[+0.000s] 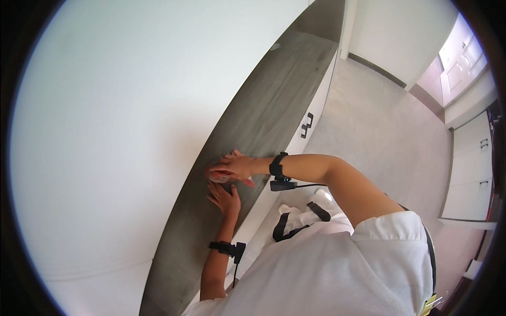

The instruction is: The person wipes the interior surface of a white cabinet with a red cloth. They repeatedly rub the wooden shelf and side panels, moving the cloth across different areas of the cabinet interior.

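Note:
My right hand (237,165) lies over a crumpled red and greyish cloth (216,173), holding it down on the dark grey wood-look top (272,94) of a low cabinet. One red corner of the cloth pokes out below the palm. Just beside it, my left hand (226,200) rests on the same surface with its fingers apart. Its fingertips are at the cloth's edge; whether they touch it I cannot tell. Both wrists wear black straps with small cabled devices.
A white wall (118,138) rises along the cabinet's back edge. The white cabinet front carries black handles (306,125). A small pale object (275,46) sits near the wall at the far end. Grey floor (371,130) stretches right, towards white cupboards (468,166) and a white door (462,67).

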Motion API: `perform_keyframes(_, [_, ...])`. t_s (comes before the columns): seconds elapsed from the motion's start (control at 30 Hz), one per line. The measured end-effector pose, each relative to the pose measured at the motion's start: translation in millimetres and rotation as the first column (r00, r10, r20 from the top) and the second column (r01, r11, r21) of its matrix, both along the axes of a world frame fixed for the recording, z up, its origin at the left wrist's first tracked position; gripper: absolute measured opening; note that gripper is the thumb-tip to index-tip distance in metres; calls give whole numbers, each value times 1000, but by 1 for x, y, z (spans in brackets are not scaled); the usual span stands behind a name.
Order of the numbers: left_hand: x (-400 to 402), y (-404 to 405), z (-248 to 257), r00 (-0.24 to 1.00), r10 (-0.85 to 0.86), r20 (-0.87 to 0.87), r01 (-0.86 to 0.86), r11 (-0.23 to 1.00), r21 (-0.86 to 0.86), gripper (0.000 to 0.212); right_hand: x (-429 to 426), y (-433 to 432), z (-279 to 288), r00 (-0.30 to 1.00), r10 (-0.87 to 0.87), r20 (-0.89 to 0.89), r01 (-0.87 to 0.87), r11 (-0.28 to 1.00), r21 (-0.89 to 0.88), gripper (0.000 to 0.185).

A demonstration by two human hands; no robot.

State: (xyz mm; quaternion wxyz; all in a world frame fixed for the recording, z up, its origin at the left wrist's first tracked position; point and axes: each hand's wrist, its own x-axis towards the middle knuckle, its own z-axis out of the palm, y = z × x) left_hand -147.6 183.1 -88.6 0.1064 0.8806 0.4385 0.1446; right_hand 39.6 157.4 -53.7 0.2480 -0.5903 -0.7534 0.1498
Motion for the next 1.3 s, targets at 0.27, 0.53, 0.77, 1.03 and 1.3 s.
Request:
perform_keyframes(0.27, [60, -19, 75, 994, -12, -107, 6, 999, -54, 67, 85, -16, 71, 988, -71, -135, 55, 992, -117, 46])
perform_keyframes(0.53, [194, -83, 209, 963, -20, -269, 1, 998, -69, 69, 251, -73, 185, 958, -272, -96, 261, 959, -111, 51])
perform_keyframes(0.77, [353, -154, 217, 952, 35, -303, 3, 992, 125, 76, 508, -104, 171, 739, -641, -207, 656, 755, 3, 58])
perform_keyframes(1.03, [355, -127, 147, 958, 43, -282, -14, 995, 102, 74, 528, -95, 111, 738, -661, -137, 674, 733, 97, 59])
perform_keyframes(1.3, [338, -119, 118, 972, 38, -233, 2, 986, 168, 73, 490, -227, 91, 585, -760, -282, 811, 559, 175, 53])
